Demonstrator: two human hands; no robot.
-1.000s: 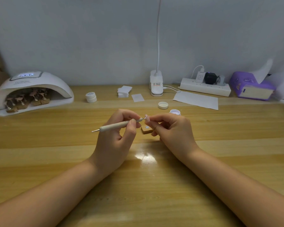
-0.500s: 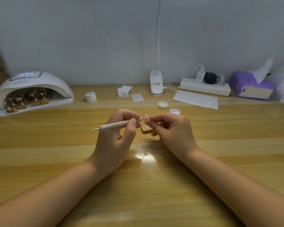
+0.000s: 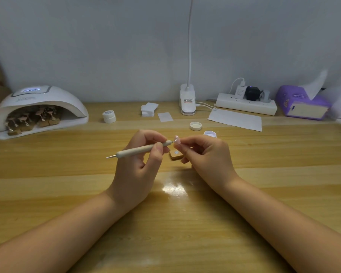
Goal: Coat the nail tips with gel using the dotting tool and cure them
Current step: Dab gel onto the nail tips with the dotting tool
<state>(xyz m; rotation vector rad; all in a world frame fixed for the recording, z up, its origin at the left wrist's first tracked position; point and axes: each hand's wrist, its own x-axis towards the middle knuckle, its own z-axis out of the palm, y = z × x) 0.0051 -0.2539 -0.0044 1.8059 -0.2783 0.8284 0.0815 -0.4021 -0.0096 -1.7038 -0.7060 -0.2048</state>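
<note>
My left hand [image 3: 138, 164] pinches a beige dotting tool [image 3: 140, 150] that lies almost level, its right metal point touching a small pale pink nail tip [image 3: 177, 139]. My right hand [image 3: 207, 154] holds that nail tip between thumb and fingers above the table. A small wooden stand block [image 3: 175, 155] with a round metal disc sits on the table just below the tip. An open gel jar [image 3: 210, 133] stands behind my right hand, its lid [image 3: 195, 126] beside it. The white curing lamp [image 3: 39, 110] at far left holds several nail tips on stands inside.
A second small white jar [image 3: 109, 116], a stack of white wipes [image 3: 149, 109], a clip lamp base [image 3: 187, 101], a sheet of paper [image 3: 235, 119], a power strip [image 3: 246, 104] and a purple tissue box [image 3: 303, 104] line the back of the wooden table [image 3: 67, 174].
Both hands stay almost in place; the tool's point has shifted only slightly against the nail tip.
</note>
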